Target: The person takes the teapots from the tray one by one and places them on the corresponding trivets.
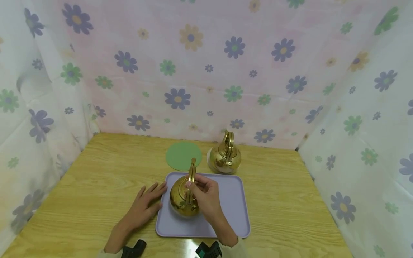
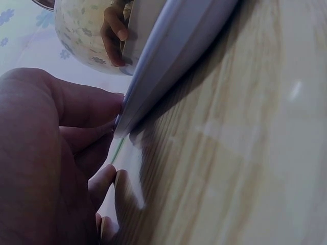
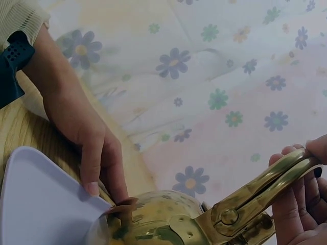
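A shiny gold kettle [image 1: 177, 199] stands on the left part of a pale purple tray [image 1: 230, 204]. My right hand [image 1: 208, 199] grips the kettle's raised looped handle, thumb on the near side; the right wrist view shows the fingers [image 3: 294, 212] around that handle [image 3: 260, 186]. My left hand [image 1: 143, 208] lies at the tray's left edge with its fingers extended. In the left wrist view, the thumb and fingertips of the left hand [image 2: 36, 148] touch the tray rim [image 2: 158, 61]. The kettle's base is partly hidden by its body.
Behind the tray lies a green round mat [image 1: 183, 156]. To its right, a second gold kettle [image 1: 221, 161] sits on a whitish round mat [image 1: 208, 163]. Flowered cloth [image 1: 209, 79] walls in the wooden table [image 1: 277, 200] at the back and sides.
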The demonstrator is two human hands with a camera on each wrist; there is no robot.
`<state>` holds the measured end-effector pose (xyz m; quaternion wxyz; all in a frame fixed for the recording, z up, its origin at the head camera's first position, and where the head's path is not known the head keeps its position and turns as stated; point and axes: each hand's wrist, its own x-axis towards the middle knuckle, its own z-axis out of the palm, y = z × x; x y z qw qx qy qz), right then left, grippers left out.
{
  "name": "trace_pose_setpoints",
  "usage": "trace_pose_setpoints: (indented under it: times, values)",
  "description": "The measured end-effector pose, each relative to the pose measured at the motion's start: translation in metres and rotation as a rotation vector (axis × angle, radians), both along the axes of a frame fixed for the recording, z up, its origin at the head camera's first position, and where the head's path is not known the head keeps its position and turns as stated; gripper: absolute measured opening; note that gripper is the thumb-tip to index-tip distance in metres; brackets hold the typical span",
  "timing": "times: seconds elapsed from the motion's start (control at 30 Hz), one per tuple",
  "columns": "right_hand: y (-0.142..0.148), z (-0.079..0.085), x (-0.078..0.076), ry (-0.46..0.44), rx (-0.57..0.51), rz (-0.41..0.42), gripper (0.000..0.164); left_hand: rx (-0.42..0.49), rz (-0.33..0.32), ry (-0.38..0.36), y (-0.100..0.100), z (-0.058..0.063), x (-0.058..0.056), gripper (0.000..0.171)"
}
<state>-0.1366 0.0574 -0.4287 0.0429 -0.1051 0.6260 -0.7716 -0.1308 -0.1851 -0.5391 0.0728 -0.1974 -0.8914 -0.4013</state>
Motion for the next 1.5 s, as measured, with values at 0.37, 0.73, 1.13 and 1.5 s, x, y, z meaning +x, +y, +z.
trace_pose_setpoints:
  times: [0.37, 0.73, 1.13, 1.5]
  values:
    - [0.0, 0.0, 0.001, 0.01, -0.003, 0.01, 0.031, -0.004, 0.0, -0.028, 0.0, -0.001, -0.001, 0.052]
    - [-0.002, 0.002, -0.003, 0.031, 0.011, 0.04, 0.034, -0.004, 0.0, -0.004, 0.0, 0.001, -0.001, 0.052]
    - [-0.001, 0.001, -0.012, 0.05, 0.06, 0.052, 0.033, -0.006, 0.002, 0.015, -0.001, -0.004, -0.001, 0.052]
    - [0.001, 0.001, -0.019, 0.05, 0.069, 0.051, 0.031, 0.0, -0.003, 0.007, -0.001, -0.003, -0.001, 0.053]
